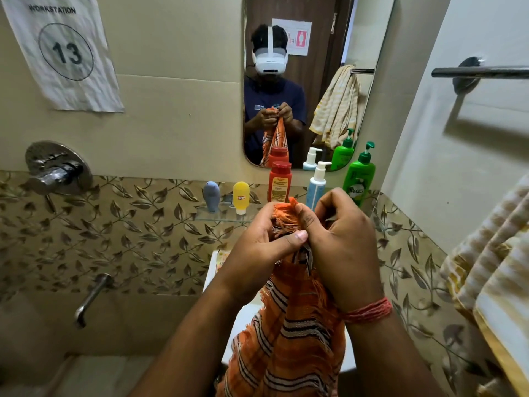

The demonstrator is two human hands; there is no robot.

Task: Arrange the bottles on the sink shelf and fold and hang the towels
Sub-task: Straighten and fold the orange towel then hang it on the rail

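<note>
Head view: the mirror [315,81] occupies the far wall at center. A yellow towel [492,267] hangs at the right edge, below the towel bar [481,72]. An orange towel [292,333] hangs at near center, gathered at its fringed top edge. The left hand [257,242] pinches that edge with thumb over the fabric; the right hand [343,242] grips it with curled fingers, both touching. On the glass shelf [211,214], left to right: grey bottle [211,196], yellow bottle [241,196], red bottle [280,181], blue bottle [316,184], green bottle [359,179].
</note>
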